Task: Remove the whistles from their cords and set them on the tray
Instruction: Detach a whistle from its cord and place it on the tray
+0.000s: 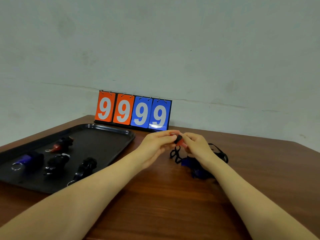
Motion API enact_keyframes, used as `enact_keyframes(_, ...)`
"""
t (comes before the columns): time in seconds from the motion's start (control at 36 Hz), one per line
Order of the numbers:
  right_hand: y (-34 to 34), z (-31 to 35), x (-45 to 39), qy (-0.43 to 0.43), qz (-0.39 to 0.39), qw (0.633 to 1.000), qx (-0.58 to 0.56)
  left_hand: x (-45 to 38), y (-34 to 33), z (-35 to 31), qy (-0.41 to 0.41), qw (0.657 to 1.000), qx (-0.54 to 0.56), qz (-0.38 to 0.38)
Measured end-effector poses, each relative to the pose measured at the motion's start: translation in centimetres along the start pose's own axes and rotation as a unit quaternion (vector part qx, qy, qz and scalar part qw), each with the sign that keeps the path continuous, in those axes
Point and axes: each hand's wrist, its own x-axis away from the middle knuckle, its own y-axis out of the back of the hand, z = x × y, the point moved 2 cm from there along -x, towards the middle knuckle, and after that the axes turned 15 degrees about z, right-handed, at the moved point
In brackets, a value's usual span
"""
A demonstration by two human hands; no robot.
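Both hands meet above the table right of the tray and pinch a small red whistle (178, 140) with a black top. My left hand (156, 144) holds its left side, my right hand (196, 144) its right side. A black cord (175, 154) hangs from the whistle down to the table. Under my right wrist lies a blue whistle (187, 161) with more black cord (220, 152). The black tray (107, 135) at the left holds a red whistle (58, 147), a blue whistle (26, 159) and two black whistles (55, 164) (85, 168), each with a key ring.
A flip scoreboard (133, 110) reading 9 9 9 9 in orange and blue stands at the table's back edge against the wall. The brown wooden table (164, 205) stretches toward me between my forearms.
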Motion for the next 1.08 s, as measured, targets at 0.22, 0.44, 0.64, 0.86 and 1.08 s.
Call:
enact_keyframes(0.22, -0.1, -0.1, 0.3, -0.015, 0.069, 0.993, -0.095, -0.1, 0.2, -0.3, -0.044, 0.993, 0.095, -0.048)
enact_keyframes(0.44, -1.5, 0.4, 0.2, 0.046, 0.089, 0.989, 0.112, 0.0, 0.9, 0.2, -0.062, 0.984, 0.144, -0.089)
enact_keyframes(0.64, -2.8, 0.9, 0.3, 0.089, 0.090, 0.964, 0.235, -0.3, 1.9, 0.5, -0.059, 0.985, 0.083, -0.143)
enact_keyframes(0.86, -2.9, 1.4, 0.8, 0.136, 0.033, 0.976, 0.165, -0.2, 2.8, 0.4, -0.041, 0.983, -0.055, -0.172)
enact_keyframes(1.08, -1.2, 1.4, 0.8, 0.079, -0.070, 0.994, -0.023, -0.2, 2.3, 0.4, -0.009, 0.968, -0.214, -0.128)
